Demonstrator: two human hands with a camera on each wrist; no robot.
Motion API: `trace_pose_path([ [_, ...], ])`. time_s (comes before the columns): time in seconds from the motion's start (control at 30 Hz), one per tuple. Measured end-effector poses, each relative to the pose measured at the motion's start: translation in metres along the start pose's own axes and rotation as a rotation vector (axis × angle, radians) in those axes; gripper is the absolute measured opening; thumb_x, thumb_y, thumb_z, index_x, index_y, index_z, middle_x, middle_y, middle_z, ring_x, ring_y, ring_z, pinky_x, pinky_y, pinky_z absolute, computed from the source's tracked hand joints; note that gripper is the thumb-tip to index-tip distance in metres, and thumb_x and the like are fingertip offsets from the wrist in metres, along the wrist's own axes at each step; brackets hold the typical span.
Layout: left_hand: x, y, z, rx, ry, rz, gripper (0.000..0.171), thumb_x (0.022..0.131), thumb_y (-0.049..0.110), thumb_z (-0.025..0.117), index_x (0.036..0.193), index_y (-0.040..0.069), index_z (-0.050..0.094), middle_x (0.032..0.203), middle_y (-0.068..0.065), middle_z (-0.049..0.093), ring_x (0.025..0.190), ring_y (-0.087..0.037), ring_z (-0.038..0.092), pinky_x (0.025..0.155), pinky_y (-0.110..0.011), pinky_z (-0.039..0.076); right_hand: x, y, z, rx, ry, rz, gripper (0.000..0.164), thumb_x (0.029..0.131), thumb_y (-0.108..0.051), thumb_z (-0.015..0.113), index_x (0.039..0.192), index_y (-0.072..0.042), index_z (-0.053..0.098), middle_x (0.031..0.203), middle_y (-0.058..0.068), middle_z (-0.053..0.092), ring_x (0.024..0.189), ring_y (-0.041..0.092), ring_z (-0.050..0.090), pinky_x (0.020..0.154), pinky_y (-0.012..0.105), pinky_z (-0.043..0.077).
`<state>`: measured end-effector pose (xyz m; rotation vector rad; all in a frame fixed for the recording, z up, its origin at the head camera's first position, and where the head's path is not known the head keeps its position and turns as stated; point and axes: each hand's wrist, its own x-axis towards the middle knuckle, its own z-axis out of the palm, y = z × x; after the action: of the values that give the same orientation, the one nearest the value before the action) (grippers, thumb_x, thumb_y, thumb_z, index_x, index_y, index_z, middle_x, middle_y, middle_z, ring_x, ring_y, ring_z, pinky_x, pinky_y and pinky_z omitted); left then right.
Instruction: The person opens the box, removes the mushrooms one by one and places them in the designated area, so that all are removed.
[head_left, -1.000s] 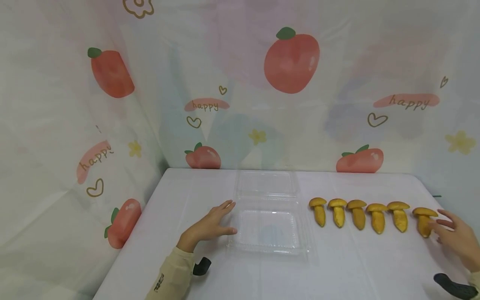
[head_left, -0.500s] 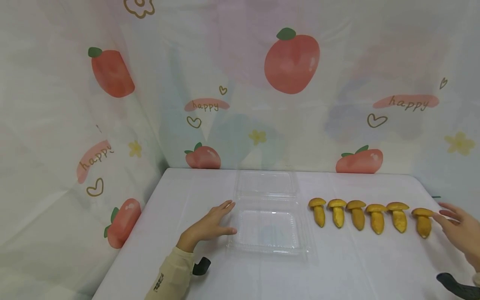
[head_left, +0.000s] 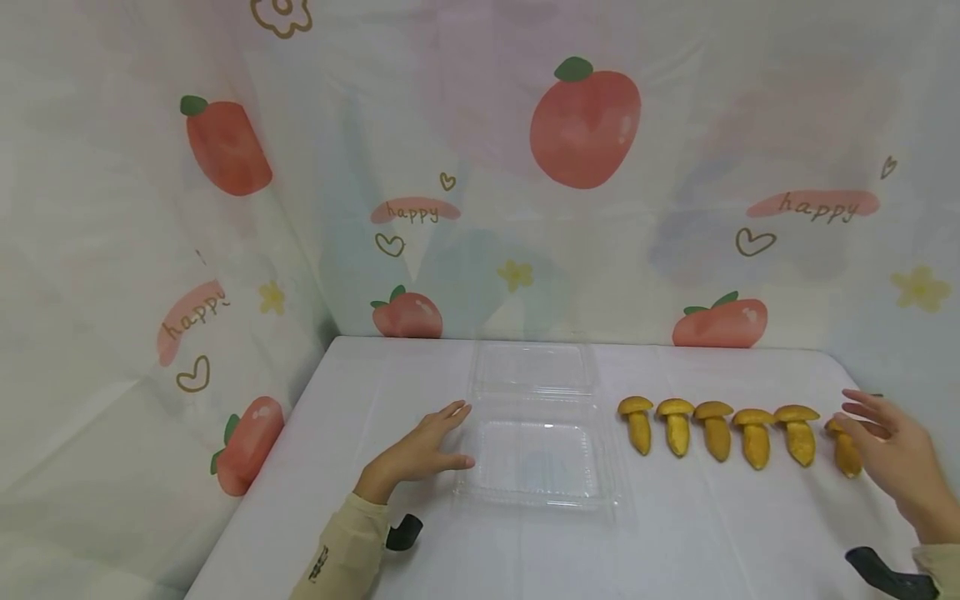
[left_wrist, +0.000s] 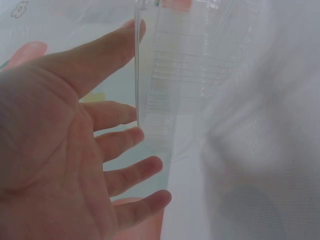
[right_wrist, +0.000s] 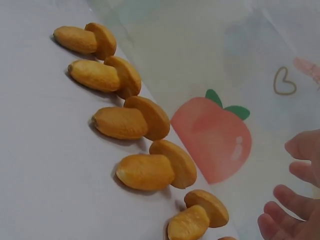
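A clear plastic clamshell box (head_left: 534, 496) lies with its lid (head_left: 534, 367) folded back toward the wall. At the box's left edge is my left hand (head_left: 420, 450), fingers extended; in the left wrist view the thumb and fingertips of that hand (left_wrist: 65, 135) meet the clear plastic wall (left_wrist: 155, 90). Several yellow-brown mushrooms (head_left: 716, 429) form a row right of the box, caps facing away from me. My right hand (head_left: 896, 454), fingers loosely spread and holding nothing, overlaps the rightmost mushroom (head_left: 847, 458) and hides part of its cap. Between that mushroom and its neighbour (head_left: 798, 433) is a wider gap.
The white tabletop (head_left: 697, 542) ends at a wall of printed cloth (head_left: 480, 125) at the back and on the left. A black strap end (head_left: 403, 532) sticks out by the left sleeve (head_left: 341, 550), another black piece (head_left: 888, 575) by the right.
My right hand first drew right, away from the rightmost mushroom, then came back left and up over its cap. The left hand, box and mushrooms stay in place.
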<state>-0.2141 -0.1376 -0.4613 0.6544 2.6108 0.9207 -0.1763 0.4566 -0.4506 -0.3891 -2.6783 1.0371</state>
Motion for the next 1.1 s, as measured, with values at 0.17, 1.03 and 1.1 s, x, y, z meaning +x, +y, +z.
trace_pose_path([
  [0.17, 0.0, 0.001, -0.001, -0.001, -0.005, 0.002, 0.087, 0.092, 0.035, 0.075, 0.16, 0.01, 0.028, 0.17, -0.013, 0.021, 0.154, -0.04, 0.023, 0.121, -0.061, 0.028, -0.005, -0.007, 0.01, 0.029, 0.025, -0.063, 0.058, 0.107, -0.026, 0.047, 0.154, 0.004, 0.031, 0.142, 0.041, 0.039, 0.1, -0.009, 0.045, 0.062, -0.004, 0.034],
  [1.03, 0.001, 0.001, -0.001, 0.011, 0.002, 0.001, 0.087, 0.092, 0.036, 0.075, 0.16, 0.008, 0.028, 0.169, -0.014, 0.022, 0.153, -0.041, 0.024, 0.121, -0.061, 0.029, -0.017, -0.062, 0.048, 0.078, -0.1, -0.215, 0.057, 0.108, -0.031, 0.047, 0.153, 0.001, 0.036, 0.141, 0.036, 0.046, 0.092, -0.024, 0.03, 0.068, -0.003, 0.037],
  [1.1, 0.002, 0.001, 0.0, 0.01, 0.002, 0.0, 0.087, 0.091, 0.036, 0.075, 0.16, 0.008, 0.029, 0.169, -0.014, 0.022, 0.153, -0.041, 0.024, 0.12, -0.061, 0.029, -0.019, -0.063, 0.051, 0.076, -0.103, -0.225, 0.056, 0.108, -0.03, 0.048, 0.153, 0.001, 0.036, 0.141, 0.035, 0.047, 0.093, -0.025, 0.03, 0.07, -0.003, 0.035],
])
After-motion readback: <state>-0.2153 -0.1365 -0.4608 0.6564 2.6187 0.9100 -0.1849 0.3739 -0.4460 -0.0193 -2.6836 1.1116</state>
